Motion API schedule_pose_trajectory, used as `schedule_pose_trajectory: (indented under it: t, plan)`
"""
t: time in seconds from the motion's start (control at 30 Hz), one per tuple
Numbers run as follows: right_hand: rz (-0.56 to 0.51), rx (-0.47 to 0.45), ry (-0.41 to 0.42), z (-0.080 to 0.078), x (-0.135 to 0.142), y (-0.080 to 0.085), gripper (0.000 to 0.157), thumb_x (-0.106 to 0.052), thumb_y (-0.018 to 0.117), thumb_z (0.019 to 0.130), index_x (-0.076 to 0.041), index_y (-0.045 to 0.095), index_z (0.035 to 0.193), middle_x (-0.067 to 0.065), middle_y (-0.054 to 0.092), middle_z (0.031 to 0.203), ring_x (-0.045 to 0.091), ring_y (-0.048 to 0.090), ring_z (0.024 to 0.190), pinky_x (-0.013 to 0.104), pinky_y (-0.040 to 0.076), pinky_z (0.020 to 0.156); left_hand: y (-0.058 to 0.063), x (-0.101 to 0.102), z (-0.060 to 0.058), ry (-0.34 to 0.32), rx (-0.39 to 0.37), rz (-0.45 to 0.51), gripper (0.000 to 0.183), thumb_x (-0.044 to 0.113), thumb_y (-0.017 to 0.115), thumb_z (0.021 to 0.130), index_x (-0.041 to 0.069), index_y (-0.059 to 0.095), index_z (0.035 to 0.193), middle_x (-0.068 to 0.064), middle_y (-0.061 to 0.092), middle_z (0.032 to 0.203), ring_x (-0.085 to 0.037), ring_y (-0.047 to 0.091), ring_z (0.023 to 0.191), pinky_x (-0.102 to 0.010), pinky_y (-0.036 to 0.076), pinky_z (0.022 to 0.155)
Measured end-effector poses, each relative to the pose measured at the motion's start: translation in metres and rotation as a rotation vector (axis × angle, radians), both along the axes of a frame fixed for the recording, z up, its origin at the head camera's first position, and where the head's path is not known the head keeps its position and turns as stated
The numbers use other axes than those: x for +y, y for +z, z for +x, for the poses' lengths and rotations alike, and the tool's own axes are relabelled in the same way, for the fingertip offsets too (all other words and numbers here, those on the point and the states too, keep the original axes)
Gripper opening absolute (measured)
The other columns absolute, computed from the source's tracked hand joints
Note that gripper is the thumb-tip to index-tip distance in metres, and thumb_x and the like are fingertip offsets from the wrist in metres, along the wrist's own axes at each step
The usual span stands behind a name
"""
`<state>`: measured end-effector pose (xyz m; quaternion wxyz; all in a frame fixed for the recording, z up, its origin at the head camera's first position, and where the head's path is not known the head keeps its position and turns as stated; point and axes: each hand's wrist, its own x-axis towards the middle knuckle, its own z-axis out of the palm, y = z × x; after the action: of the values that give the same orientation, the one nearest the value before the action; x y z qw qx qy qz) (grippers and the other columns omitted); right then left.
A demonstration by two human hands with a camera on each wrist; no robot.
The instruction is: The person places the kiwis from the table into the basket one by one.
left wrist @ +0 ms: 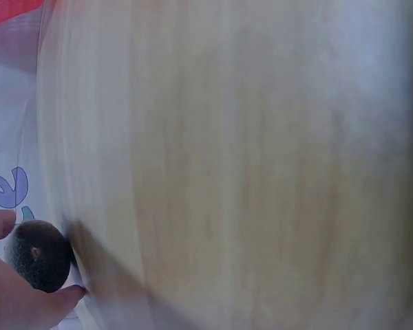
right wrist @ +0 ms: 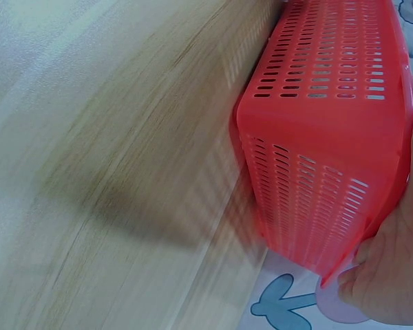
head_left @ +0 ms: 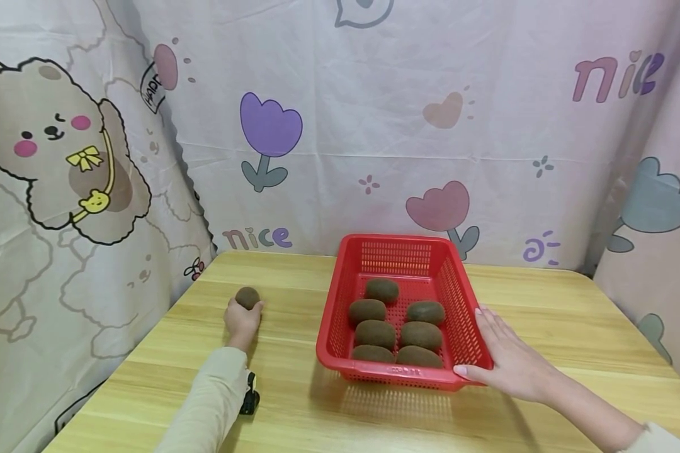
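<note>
At the left of the table, my left hand [head_left: 242,322] holds a brown kiwi [head_left: 247,297] at or just above the wood. In the left wrist view, the thumb and a finger lie on either side of that kiwi [left wrist: 40,256], its end facing the camera. A red plastic basket [head_left: 393,371] with slotted walls stands right of centre, and several kiwis [head_left: 374,334] lie inside it in two rows. My right hand [head_left: 507,355] grips the basket's near right corner, thumb over the front rim and fingers along the right side. The right wrist view shows fingertips at the rim [right wrist: 407,148].
The wooden table [head_left: 286,402] reaches back to a printed cloth [head_left: 328,189] hanging behind it; cloth also hangs at both sides. A small black device [head_left: 250,396] sits at my left wrist. Table surface lies between the left hand and the basket.
</note>
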<state>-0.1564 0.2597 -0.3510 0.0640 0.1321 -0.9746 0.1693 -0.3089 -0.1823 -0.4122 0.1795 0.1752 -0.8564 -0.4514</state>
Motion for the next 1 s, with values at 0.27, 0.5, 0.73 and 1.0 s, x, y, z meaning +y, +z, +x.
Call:
schedule_pose_trajectory:
  t: [0.27, 0.5, 0.73, 1.0]
  plan:
    - [-0.007, 0.002, 0.004, 0.0, 0.0, 0.001, 0.101, -0.054, 0.064, 0.077, 0.008, 0.02, 0.144, 0.029, 0.022, 0.149, 0.046, 0.023, 0.134, 0.062, 0.028, 0.103, 0.0, -0.003, -0.001, 0.018, 0.033, -0.048, 0.049, 0.015, 0.063, 0.081, -0.021, 0.048, 0.111, -0.041, 0.053, 0.107, -0.054, 0.05, 0.102, -0.056, 0.041, 0.091]
    - [-0.003, 0.004, 0.006, 0.0, -0.001, 0.002, 0.101, -0.055, 0.064, 0.077, 0.008, 0.02, 0.144, 0.029, 0.023, 0.148, 0.046, 0.024, 0.134, 0.062, 0.029, 0.103, 0.001, -0.008, 0.001, -0.016, 0.049, -0.037, 0.045, 0.011, 0.063, 0.081, -0.02, 0.051, 0.111, -0.04, 0.055, 0.108, -0.051, 0.053, 0.1, -0.055, 0.043, 0.089]
    - [-0.003, -0.003, 0.002, 0.0, -0.001, 0.002, 0.102, -0.055, 0.064, 0.077, 0.008, 0.019, 0.144, 0.029, 0.023, 0.148, 0.047, 0.025, 0.133, 0.063, 0.03, 0.102, -0.002, -0.015, 0.0, -0.072, 0.058, -0.047, 0.047, 0.01, 0.066, 0.081, -0.019, 0.052, 0.115, -0.04, 0.055, 0.11, -0.05, 0.053, 0.101, -0.055, 0.044, 0.089]
    - [0.003, 0.0, 0.0, 0.001, 0.0, 0.001, 0.101, -0.055, 0.063, 0.077, 0.008, 0.02, 0.143, 0.029, 0.023, 0.148, 0.047, 0.025, 0.133, 0.063, 0.031, 0.102, 0.004, -0.02, 0.004, -0.142, 0.025, -0.069, 0.052, 0.012, 0.066, 0.081, -0.017, 0.05, 0.121, -0.038, 0.052, 0.118, -0.049, 0.051, 0.109, -0.054, 0.044, 0.092]
